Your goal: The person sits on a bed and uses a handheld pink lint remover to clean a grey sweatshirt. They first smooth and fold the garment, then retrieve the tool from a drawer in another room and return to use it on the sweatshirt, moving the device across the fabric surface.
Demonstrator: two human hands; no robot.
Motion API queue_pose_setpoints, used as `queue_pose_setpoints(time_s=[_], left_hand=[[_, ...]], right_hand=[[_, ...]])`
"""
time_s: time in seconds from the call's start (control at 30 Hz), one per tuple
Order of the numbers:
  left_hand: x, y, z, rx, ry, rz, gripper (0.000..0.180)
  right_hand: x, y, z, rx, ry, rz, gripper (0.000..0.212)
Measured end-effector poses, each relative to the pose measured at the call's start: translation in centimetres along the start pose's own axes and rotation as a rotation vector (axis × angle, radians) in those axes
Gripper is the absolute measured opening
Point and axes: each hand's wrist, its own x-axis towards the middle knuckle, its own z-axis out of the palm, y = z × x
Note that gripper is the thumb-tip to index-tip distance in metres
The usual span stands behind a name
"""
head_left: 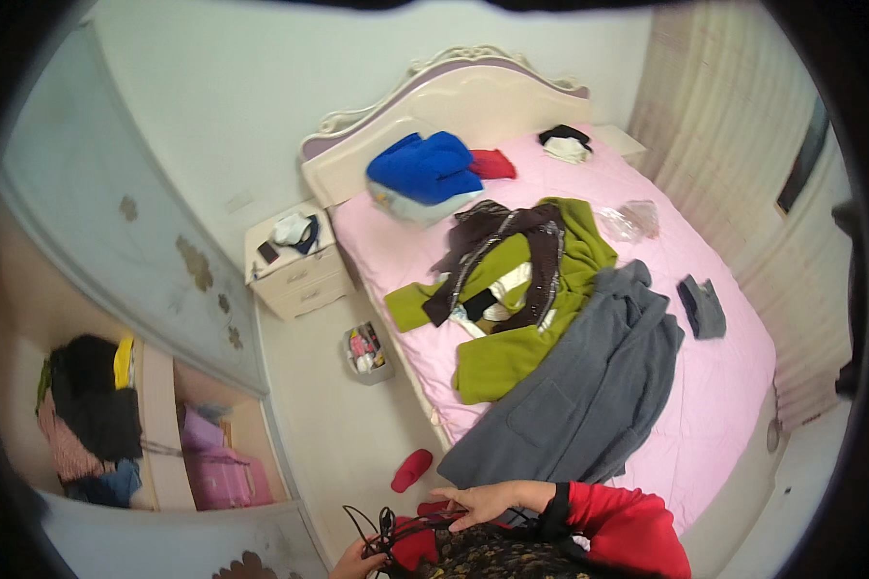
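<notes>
At the lower edge my left hand [357,561] is closed on a bunch of thin black wire hangers [386,526], whose loops stick up past the fingers. My right hand [488,501] reaches across from the right in a red sleeve with a black cuff. Its thumb and fingers close around the other end of the bunch, close to my body. Just beyond it the long grey coat [570,396] lies spread on the bed. Past the coat are a green garment [502,367] and a dark brown garment with shiny trim [546,241], overlapping each other.
The pink-covered bed [714,405] also bears a blue folded item [425,166], a folded grey piece [702,308] and a clear plastic bag [630,221]. A nightstand [304,289], small bin [367,367] and red slipper [412,470] are left of it. An open wardrobe [164,425] holds clothes.
</notes>
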Motion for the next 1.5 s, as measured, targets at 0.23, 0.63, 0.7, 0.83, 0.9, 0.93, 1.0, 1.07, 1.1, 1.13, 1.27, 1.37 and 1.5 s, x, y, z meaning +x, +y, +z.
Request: queue_pose_setpoints(time_s=[0.23,0.63,0.7,0.83,0.9,0.93,1.0,1.07,1.1,1.13,1.27,1.37,1.5], left_hand=[[6.9,10.8,0.0,0.173,-0.276,0.063,0.047],[20.4,21.3,-2.0,0.626,-0.729,-0.044,0.013],[21.4,21.5,-1.7,0.695,-0.730,-0.075,0.011],[22.7,22.0,-0.1,0.821,-0.824,0.089,0.018],[23.1,22.3,1.1,0.976,-0.875,0.162,0.022],[23.2,22.3,1.8,1.101,-0.873,0.156,0.024],[23.2,22.3,3.4,1.093,-1.009,0.292,0.024],[22.9,22.2,4.8,1.084,-1.076,0.331,0.024],[22.6,22.1,5.5,1.051,-1.087,0.319,0.024],[22.4,21.9,6.1,1.023,-1.113,0.255,0.023],[21.5,21.2,7.4,1.066,-1.180,0.240,0.024],[21.1,19.6,8.2,1.105,-1.229,0.089,0.024],[20.0,15.3,9.5,0.995,-1.155,-0.354,0.033]], right_hand=[[-5.4,-2.6,0.8,0.143,0.513,0.032,0.097],[-0.7,-4.2,3.2,0.304,0.961,0.172,0.077],[0.1,-4.8,3.8,0.325,1.018,0.204,0.076],[0.7,-5.7,5.7,0.387,1.117,0.267,0.074],[0.7,-5.8,6.9,0.394,1.152,0.312,0.073],[0.8,-5.9,7.7,0.397,1.181,0.316,0.072],[1.0,-5.8,9.1,0.392,1.256,0.313,0.070],[1.5,-5.9,11.0,0.416,1.323,0.331,0.068],[1.6,-5.8,11.9,0.456,1.380,0.309,0.064],[1.6,-5.7,12.9,0.468,1.423,0.283,0.063],[2.1,-4.8,16.1,0.525,1.493,0.270,0.060],[2.2,-4.0,18.6,0.526,1.517,0.297,0.061],[1.4,-2.4,23.4,0.519,1.605,0.274,0.065]])
